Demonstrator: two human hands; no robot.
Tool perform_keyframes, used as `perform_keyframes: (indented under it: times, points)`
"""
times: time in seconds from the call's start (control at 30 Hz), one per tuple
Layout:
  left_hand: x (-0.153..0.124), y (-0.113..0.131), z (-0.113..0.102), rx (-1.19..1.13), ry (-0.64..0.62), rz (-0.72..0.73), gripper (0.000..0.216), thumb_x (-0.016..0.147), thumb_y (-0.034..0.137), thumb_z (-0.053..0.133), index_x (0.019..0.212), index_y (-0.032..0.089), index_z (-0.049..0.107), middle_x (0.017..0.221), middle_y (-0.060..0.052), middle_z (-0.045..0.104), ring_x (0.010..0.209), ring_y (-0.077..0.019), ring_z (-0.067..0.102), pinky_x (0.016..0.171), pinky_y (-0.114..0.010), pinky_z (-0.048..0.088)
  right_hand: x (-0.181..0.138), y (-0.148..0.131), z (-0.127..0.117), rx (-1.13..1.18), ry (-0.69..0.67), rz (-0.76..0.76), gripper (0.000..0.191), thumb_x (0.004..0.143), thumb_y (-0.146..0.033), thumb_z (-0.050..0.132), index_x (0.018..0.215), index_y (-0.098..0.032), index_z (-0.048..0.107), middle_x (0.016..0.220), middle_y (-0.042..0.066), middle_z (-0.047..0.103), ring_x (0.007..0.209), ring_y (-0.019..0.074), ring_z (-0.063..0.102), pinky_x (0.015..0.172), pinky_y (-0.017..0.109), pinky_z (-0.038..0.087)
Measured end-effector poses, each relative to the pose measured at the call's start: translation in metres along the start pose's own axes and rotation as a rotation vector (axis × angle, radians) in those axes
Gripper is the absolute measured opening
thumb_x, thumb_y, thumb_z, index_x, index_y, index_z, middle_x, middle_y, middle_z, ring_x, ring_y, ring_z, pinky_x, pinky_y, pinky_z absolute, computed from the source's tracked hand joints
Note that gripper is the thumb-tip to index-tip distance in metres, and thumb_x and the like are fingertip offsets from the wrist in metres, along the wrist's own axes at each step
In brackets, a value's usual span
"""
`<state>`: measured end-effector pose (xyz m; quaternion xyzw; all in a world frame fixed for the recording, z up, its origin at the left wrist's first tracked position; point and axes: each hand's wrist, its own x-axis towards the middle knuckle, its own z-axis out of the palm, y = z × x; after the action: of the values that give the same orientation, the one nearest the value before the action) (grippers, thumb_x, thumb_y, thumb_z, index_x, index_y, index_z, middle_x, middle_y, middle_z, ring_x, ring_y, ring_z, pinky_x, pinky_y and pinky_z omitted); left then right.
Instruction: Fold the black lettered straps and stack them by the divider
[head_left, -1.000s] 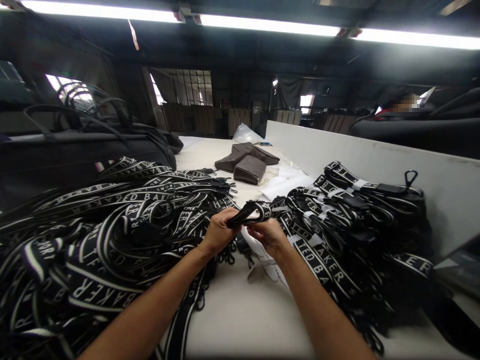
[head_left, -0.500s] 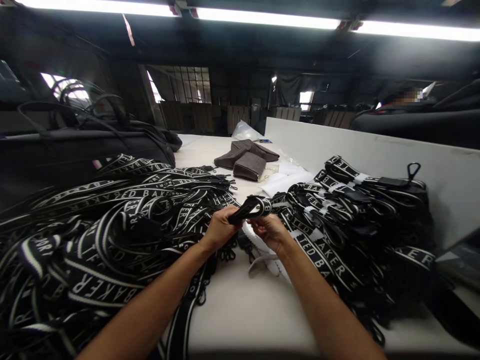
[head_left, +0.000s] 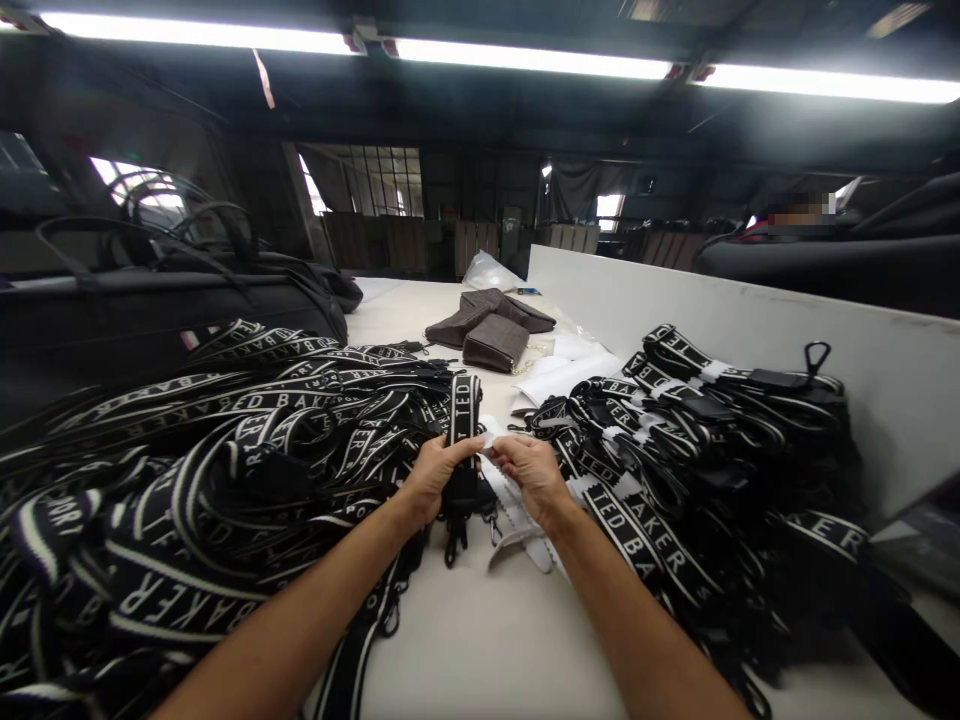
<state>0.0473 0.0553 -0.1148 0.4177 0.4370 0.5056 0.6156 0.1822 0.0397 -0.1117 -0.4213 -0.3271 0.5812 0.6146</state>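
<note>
My left hand (head_left: pixel 432 472) is closed round a folded black-and-white lettered strap (head_left: pixel 463 410), which stands upright with its dark clip end hanging down. The fingers of my right hand (head_left: pixel 536 477) pinch a small white strip (head_left: pixel 488 440) at the strap's right side, touching my left thumb. Below my hands several white strips (head_left: pixel 517 545) with jagged edges lie on the table. A big heap of loose lettered straps (head_left: pixel 217 570) spreads to the left. To the right are folded straps (head_left: pixel 682 400) stacked up, with white bands round several of them.
Brown quilted pouches (head_left: pixel 495 341), one with a chain, lie further back on the white table (head_left: pixel 480 640). White sheets (head_left: pixel 559 378) and a clear plastic bag (head_left: pixel 489 271) are near them. Black bags (head_left: pixel 150 310) stand at the left. A white panel (head_left: pixel 720 310) borders the right side.
The folded strap has turned from lying sideways to upright in my left hand. A white strip now shows between my right fingers, against the strap. The view has tipped slightly upward.
</note>
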Motion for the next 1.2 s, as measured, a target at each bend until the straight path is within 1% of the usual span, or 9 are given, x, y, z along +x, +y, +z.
perform_keyframes:
  times: [0.17, 0.3, 0.43, 0.5, 0.73, 0.8, 0.97, 1.07, 1.2]
  points:
    - [0.012, 0.016, -0.015, -0.111, 0.195, 0.053, 0.032, 0.053, 0.026, 0.083, 0.07, 0.013, 0.06, 0.055, 0.002, 0.061, 0.045, -0.01, 0.054, 0.045, -0.021, 0.047, 0.003, -0.024, -0.011, 0.089, 0.085, -0.089, 0.014, 0.055, -0.023, 0.074, 0.06, -0.013, 0.065, 0.06, 0.001, 0.062, 0.052, 0.007, 0.047, 0.046, 0.02, 0.035]
    - [0.021, 0.033, -0.027, -0.242, 0.404, 0.265, 0.034, 0.049, 0.027, 0.084, 0.067, 0.013, 0.059, 0.054, 0.003, 0.061, 0.046, -0.0097, 0.055, 0.048, -0.021, 0.048, -0.003, -0.058, -0.028, 0.091, 0.335, -0.422, 0.016, 0.06, -0.026, 0.072, 0.069, -0.016, 0.065, 0.064, -0.001, 0.062, 0.053, 0.0083, 0.049, 0.049, 0.021, 0.039]
    - [0.021, 0.039, -0.028, -0.263, 0.476, 0.396, 0.032, 0.052, 0.029, 0.084, 0.065, 0.012, 0.059, 0.054, 0.003, 0.061, 0.047, -0.0089, 0.054, 0.05, -0.021, 0.047, -0.011, -0.078, -0.046, -0.198, 0.781, -0.859, 0.019, 0.072, -0.031, 0.067, 0.082, -0.015, 0.068, 0.072, 0.002, 0.065, 0.06, 0.0132, 0.056, 0.06, 0.027, 0.046]
    - [0.018, 0.043, -0.027, -0.3, 0.477, 0.405, 0.033, 0.053, 0.029, 0.084, 0.065, 0.013, 0.059, 0.055, 0.004, 0.06, 0.047, -0.0086, 0.054, 0.05, -0.021, 0.047, -0.012, -0.076, -0.048, -0.497, 0.835, -0.95, 0.018, 0.077, -0.031, 0.063, 0.083, -0.015, 0.068, 0.076, 0.006, 0.067, 0.066, 0.0172, 0.06, 0.066, 0.03, 0.047]
    - [-0.004, 0.063, -0.027, -0.309, 0.172, 0.246, 0.036, 0.057, 0.029, 0.085, 0.08, 0.013, 0.063, 0.059, 0.002, 0.062, 0.05, -0.009, 0.056, 0.048, -0.018, 0.045, -0.012, -0.024, -0.017, -1.36, 0.092, -0.444, 0.013, 0.074, -0.022, 0.062, 0.066, -0.024, 0.071, 0.069, 0.005, 0.071, 0.063, 0.0206, 0.062, 0.06, 0.031, 0.037]
    - [-0.007, 0.065, -0.028, -0.257, 0.103, 0.25, 0.035, 0.06, 0.03, 0.085, 0.081, 0.013, 0.063, 0.059, 0.002, 0.062, 0.05, -0.009, 0.055, 0.048, -0.018, 0.045, -0.013, -0.021, -0.014, -1.279, -0.018, -0.399, 0.014, 0.076, -0.027, 0.063, 0.065, -0.025, 0.073, 0.071, 0.005, 0.072, 0.066, 0.0219, 0.063, 0.061, 0.031, 0.039]
    - [-0.009, 0.061, -0.03, -0.177, 0.062, 0.227, 0.034, 0.061, 0.032, 0.084, 0.081, 0.014, 0.064, 0.058, 0.002, 0.061, 0.049, -0.0094, 0.054, 0.048, -0.02, 0.045, -0.008, -0.042, -0.026, -0.696, 0.165, -0.463, 0.036, 0.083, -0.049, 0.058, 0.094, -0.019, 0.073, 0.088, 0.01, 0.074, 0.075, 0.0235, 0.065, 0.07, 0.033, 0.047]
    - [-0.01, 0.058, -0.028, -0.061, 0.034, 0.21, 0.033, 0.063, 0.035, 0.083, 0.08, 0.013, 0.065, 0.059, 0.001, 0.061, 0.049, -0.0098, 0.053, 0.048, -0.021, 0.045, -0.007, -0.049, -0.026, -0.361, -0.006, -0.201, 0.055, 0.084, -0.062, 0.053, 0.103, -0.015, 0.072, 0.097, 0.014, 0.073, 0.08, 0.0221, 0.066, 0.07, 0.032, 0.05]
    - [-0.012, 0.053, -0.024, 0.163, 0.072, 0.247, 0.032, 0.064, 0.037, 0.081, 0.079, 0.013, 0.068, 0.06, 0.0, 0.062, 0.051, -0.0106, 0.054, 0.05, -0.021, 0.043, -0.018, -0.045, -0.013, -0.352, -0.269, 0.005, 0.048, 0.075, -0.055, 0.07, 0.101, -0.015, 0.074, 0.092, 0.011, 0.074, 0.08, 0.0194, 0.066, 0.072, 0.029, 0.05]
